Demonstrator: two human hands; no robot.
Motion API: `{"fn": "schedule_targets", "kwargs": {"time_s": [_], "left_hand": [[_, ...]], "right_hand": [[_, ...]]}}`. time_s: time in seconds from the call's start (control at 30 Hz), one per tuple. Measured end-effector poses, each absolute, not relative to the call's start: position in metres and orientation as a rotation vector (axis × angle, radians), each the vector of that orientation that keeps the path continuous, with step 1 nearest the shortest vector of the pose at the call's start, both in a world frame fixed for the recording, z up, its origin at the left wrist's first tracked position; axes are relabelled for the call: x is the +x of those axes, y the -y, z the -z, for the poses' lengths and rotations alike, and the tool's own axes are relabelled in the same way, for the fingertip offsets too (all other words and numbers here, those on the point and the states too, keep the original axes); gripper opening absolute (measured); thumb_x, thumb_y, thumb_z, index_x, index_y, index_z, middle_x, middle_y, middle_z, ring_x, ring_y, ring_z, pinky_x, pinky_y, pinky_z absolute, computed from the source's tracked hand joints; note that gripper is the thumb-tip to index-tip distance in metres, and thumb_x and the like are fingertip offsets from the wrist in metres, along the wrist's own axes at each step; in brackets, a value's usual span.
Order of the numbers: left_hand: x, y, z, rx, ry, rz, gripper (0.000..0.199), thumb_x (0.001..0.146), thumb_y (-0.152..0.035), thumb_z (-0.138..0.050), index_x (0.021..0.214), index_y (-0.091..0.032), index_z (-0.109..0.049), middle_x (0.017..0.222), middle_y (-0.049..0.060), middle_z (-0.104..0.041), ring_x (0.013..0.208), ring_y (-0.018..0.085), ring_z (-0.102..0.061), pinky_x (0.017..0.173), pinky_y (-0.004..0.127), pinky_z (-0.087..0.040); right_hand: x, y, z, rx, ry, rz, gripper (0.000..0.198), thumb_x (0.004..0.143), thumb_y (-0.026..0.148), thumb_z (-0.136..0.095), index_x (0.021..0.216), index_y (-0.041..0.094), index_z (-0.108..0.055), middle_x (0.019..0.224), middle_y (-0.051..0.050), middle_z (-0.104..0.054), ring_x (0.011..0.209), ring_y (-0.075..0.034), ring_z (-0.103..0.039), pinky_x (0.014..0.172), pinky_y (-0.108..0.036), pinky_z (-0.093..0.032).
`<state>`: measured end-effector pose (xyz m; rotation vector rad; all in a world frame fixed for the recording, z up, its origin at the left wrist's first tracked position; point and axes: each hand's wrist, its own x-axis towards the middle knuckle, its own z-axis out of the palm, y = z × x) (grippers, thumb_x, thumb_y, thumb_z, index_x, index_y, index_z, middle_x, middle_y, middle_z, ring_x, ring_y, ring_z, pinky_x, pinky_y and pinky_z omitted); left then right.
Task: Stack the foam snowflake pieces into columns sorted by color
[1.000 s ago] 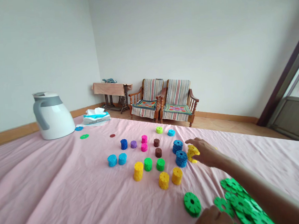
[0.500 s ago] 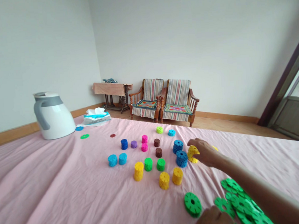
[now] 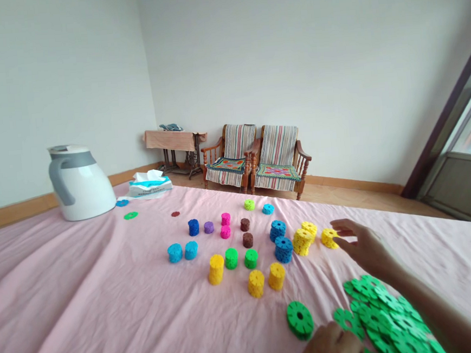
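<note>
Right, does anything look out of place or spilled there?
Three flat discs lie apart from the neat stacks: a blue disc and a green disc near the jug, a brown disc farther right. The loose green pile at lower right also looks untidy by comparison. No spill shows.

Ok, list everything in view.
Jug: one, white and grey, left
Tissue pack: one, white and blue, by jug
Cloth: one, pink, foreground
Armchairs: two, striped covers, back wall
Side table: one, pinkish cover, corner
Unclear item: one, bluish, side table
Glazed panel: one, dark frame, right
Yellow stacks: six, yellow, centre, right
Blue stacks: six, blue, centre
Green stacks: four, greens, scattered
Small stacks: five, pink, brown, purple, centre
Flat discs: three, blue, green, brown, left
Green pile: uncounted, green, lower right
Left hand: one, beside nearest green stack
Right hand: one, at rightmost yellow stack
</note>
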<state>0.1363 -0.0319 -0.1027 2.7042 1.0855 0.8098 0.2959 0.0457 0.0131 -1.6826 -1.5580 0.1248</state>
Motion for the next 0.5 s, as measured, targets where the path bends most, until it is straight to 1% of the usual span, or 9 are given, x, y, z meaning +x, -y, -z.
{"fn": "schedule_targets", "kwargs": {"time_s": [0.1,0.17,0.23,0.33,0.4,0.43,0.5], "left_hand": [[0.13,0.029,0.101,2.923,-0.8,-1.027,0.011,0.071,-0.024,-0.063,0.062,-0.019,-0.059,0.055,0.002,-0.053,0.052,0.016,-0.05,0.039,0.028,-0.021],[0.124,0.027,0.096,3.034,-0.582,-1.176,0.01,0.073,-0.018,-0.063,0.065,-0.019,-0.057,0.057,0.0,-0.052,0.054,0.015,-0.05,0.041,0.027,-0.022],[0.116,0.025,0.087,3.072,-0.487,-1.264,0.011,0.076,-0.018,-0.061,0.067,-0.018,-0.055,0.06,0.0,-0.052,0.055,0.014,-0.05,0.043,0.026,-0.023],[0.103,0.025,0.066,3.059,-0.405,-1.291,0.013,0.079,-0.021,-0.06,0.069,-0.017,-0.053,0.063,-0.001,-0.053,0.056,0.013,-0.05,0.046,0.026,-0.028],[0.093,0.025,0.049,3.022,-0.349,-1.253,0.016,0.08,-0.028,-0.06,0.071,-0.017,-0.053,0.065,-0.001,-0.053,0.06,0.013,-0.05,0.051,0.026,-0.033],[0.087,0.026,0.04,2.986,-0.348,-1.245,0.015,0.079,-0.028,-0.059,0.071,-0.017,-0.053,0.065,-0.001,-0.053,0.061,0.014,-0.05,0.053,0.026,-0.035],[0.077,0.028,0.026,2.897,-0.44,-1.201,0.007,0.079,-0.02,-0.055,0.073,-0.017,-0.054,0.069,0.0,-0.055,0.066,0.013,-0.052,0.059,0.026,-0.038]], "right_hand": [[0.317,-0.033,-0.004,-1.696,1.461,-0.134,0.023,0.07,0.033,-0.052,0.088,0.021,-0.059,0.085,-0.011,-0.07,0.079,-0.024,-0.067,0.068,-0.038,-0.055],[0.331,-0.027,0.003,-1.712,1.434,-0.15,0.019,0.069,0.034,-0.052,0.081,0.021,-0.06,0.077,-0.01,-0.071,0.074,-0.025,-0.068,0.07,-0.039,-0.055],[0.343,-0.024,0.012,-1.737,1.431,-0.169,0.018,0.068,0.035,-0.052,0.077,0.021,-0.06,0.073,-0.01,-0.071,0.072,-0.026,-0.067,0.069,-0.04,-0.054],[0.358,-0.023,0.024,-1.775,1.469,-0.178,0.018,0.069,0.035,-0.052,0.074,0.021,-0.061,0.072,-0.009,-0.071,0.071,-0.026,-0.067,0.07,-0.039,-0.053],[0.365,-0.024,0.032,-1.81,1.497,-0.168,0.017,0.069,0.034,-0.052,0.074,0.021,-0.062,0.071,-0.008,-0.07,0.071,-0.025,-0.067,0.071,-0.038,-0.053],[0.366,-0.025,0.036,-1.825,1.508,-0.159,0.017,0.069,0.033,-0.052,0.075,0.021,-0.062,0.072,-0.007,-0.07,0.072,-0.025,-0.067,0.072,-0.038,-0.053],[0.366,-0.028,0.045,-1.832,1.53,-0.13,0.019,0.07,0.031,-0.052,0.081,0.02,-0.062,0.076,-0.008,-0.069,0.074,-0.025,-0.066,0.073,-0.038,-0.053]]}}
